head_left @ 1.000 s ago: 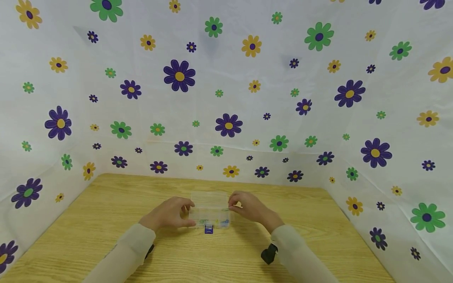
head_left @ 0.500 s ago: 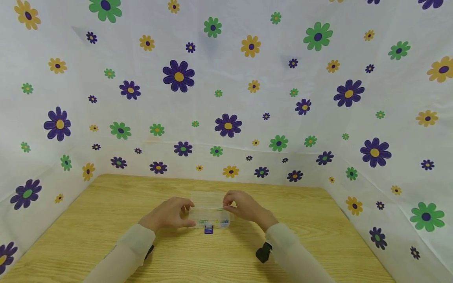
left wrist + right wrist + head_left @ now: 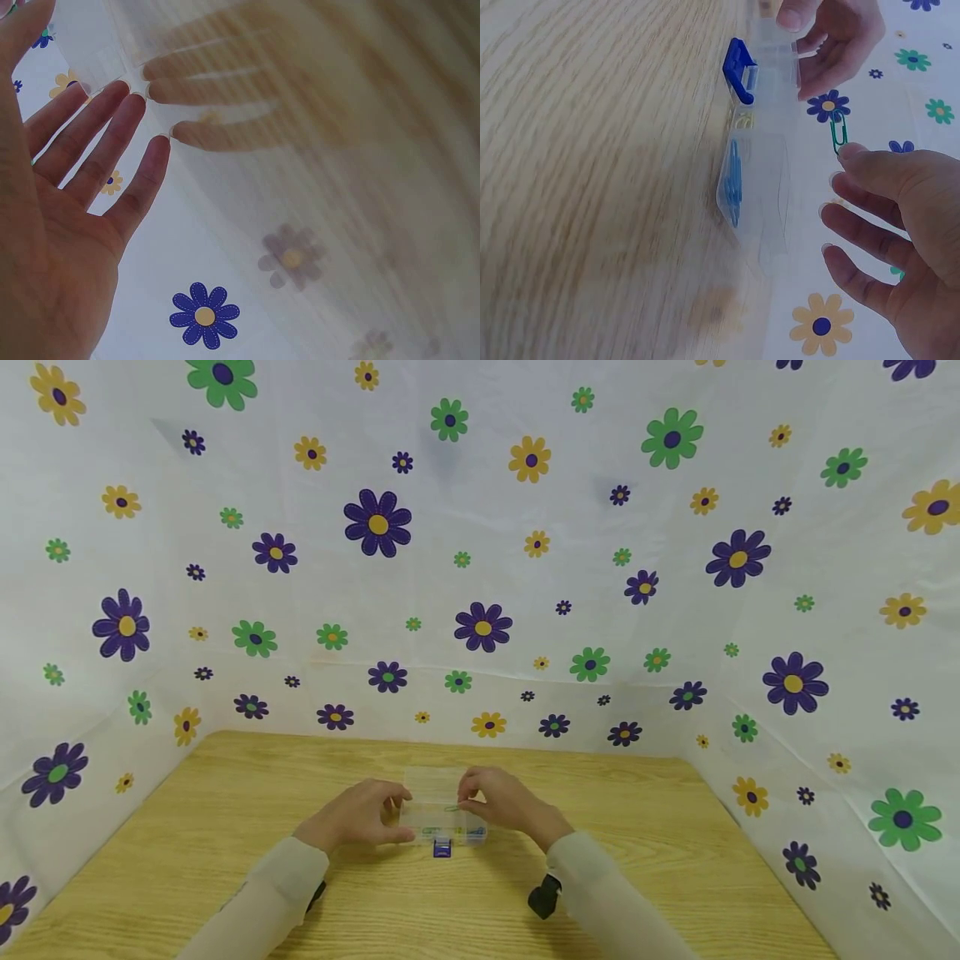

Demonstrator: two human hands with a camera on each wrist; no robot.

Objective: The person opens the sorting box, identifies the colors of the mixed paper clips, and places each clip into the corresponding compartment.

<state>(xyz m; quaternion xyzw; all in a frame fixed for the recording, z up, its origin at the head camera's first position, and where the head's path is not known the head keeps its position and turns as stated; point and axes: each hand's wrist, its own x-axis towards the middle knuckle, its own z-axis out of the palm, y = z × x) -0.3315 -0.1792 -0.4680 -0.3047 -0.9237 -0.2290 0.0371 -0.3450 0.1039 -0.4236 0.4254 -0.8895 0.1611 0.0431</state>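
Observation:
A clear plastic compartment box (image 3: 420, 817) sits on the table, its transparent lid (image 3: 431, 783) raised at the back and a blue latch (image 3: 442, 848) at the front. My left hand (image 3: 365, 812) is at the box's left end, thumb near the front corner; in the left wrist view its straight fingers touch the clear plastic. Between thumb and index finger, my right hand (image 3: 504, 797) pinches a green paper clip (image 3: 840, 131) above the box. Blue paper clips (image 3: 733, 184) lie in the right-end compartment, with yellow pieces (image 3: 744, 120) beside them. Green pieces (image 3: 431, 832) show farther left.
The wooden table (image 3: 390, 902) extends around the box. A white cloth with printed flowers (image 3: 480, 568) hangs behind it and along both sides. Each wrist carries a dark device, the right one (image 3: 544, 896) hanging below the sleeve.
My right hand has moved left over the box with the green paper clip, from the right end toward the middle. The left hand stays in place at the left end.

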